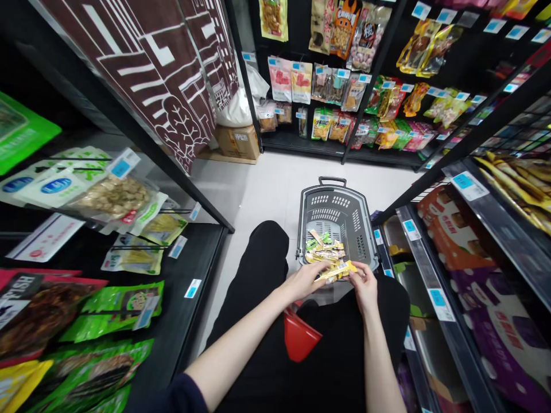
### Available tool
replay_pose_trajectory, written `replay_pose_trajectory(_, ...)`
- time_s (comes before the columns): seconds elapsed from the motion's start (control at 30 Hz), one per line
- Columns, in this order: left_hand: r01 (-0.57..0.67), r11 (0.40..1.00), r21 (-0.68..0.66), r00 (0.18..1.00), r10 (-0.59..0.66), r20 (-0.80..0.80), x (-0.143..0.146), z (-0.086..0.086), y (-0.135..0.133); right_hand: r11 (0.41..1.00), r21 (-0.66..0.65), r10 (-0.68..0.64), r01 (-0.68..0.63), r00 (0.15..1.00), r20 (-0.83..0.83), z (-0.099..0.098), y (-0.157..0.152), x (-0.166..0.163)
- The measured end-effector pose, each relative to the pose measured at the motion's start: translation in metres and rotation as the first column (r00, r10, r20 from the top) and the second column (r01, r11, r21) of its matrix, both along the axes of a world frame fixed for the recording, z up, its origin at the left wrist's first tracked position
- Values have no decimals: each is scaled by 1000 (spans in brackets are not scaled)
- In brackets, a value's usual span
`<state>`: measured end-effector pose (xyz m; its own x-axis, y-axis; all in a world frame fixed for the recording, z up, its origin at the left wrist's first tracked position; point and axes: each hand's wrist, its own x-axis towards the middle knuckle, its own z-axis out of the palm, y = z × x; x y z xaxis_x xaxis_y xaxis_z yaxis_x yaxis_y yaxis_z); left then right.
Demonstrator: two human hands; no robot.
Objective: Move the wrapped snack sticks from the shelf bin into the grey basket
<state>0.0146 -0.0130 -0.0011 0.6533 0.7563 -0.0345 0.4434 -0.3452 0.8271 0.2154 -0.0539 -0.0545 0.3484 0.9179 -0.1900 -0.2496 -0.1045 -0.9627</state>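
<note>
Left hand [306, 280] and right hand [364, 284] pinching a skinny yellow packet [337, 271]
Fingers closed on either end, just below frame center; past that, gray basket [369, 221] with small packets [321, 248] inside. Red scoop-like thing [301, 337] lower down.

Brown patterned cloth [150, 74] and cardboard box [237, 143], 10–11 o'clock
Pink pouch [280, 80], 12 o'clock; purple packaging [477, 312], 4 o'clock; green packets [92, 373], 8 o'clock.

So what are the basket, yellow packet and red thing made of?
Basket: probably matte plastic, judging by its even grey, slotted walls. Yellow packet: perhaps plastic film, from its printed wrapper; finish unclear. Red thing: likely smooth, stiff plastic, given its even colour and clean edge.
</note>
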Motion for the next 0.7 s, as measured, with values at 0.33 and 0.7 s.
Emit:
replay_pose_trajectory(0.33, 33, 980, 196, 974, 13, -225, 2, -7, -1, 999, 22, -32, 30, 997, 70, -5, -1, 6)
replay_pose_trajectory(0.7, 4, 969, 249, 965, 62, -256, 2, -7, 0, 999, 38, -9, 4, 991, 133, 9, -4, -5)
